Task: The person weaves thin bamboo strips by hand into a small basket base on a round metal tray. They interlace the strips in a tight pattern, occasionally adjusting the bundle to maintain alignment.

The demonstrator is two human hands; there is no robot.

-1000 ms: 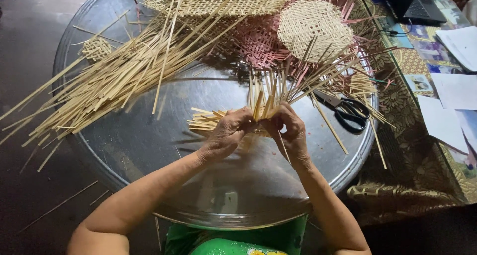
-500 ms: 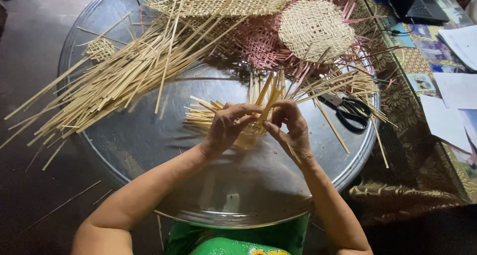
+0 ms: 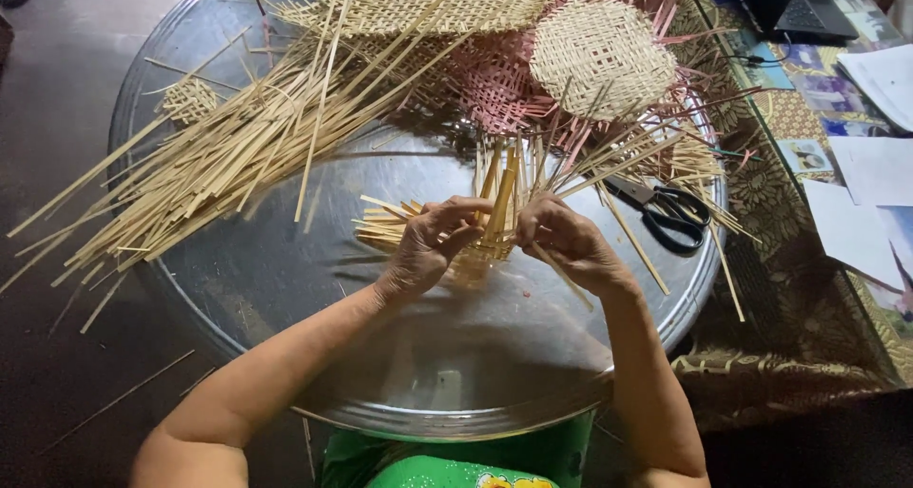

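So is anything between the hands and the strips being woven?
Nothing visible. The left hand and right hand both already hold the half-woven strips. The scissors lie off to the right and the loose strip pile to the left, both apart.

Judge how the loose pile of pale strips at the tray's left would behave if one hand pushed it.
The loose pale strips lie criss-crossed and unbound, so they would probably scatter rather than slide together. They look thin and light. Several overhang the round metal tray, so a push might tip those off its rim.
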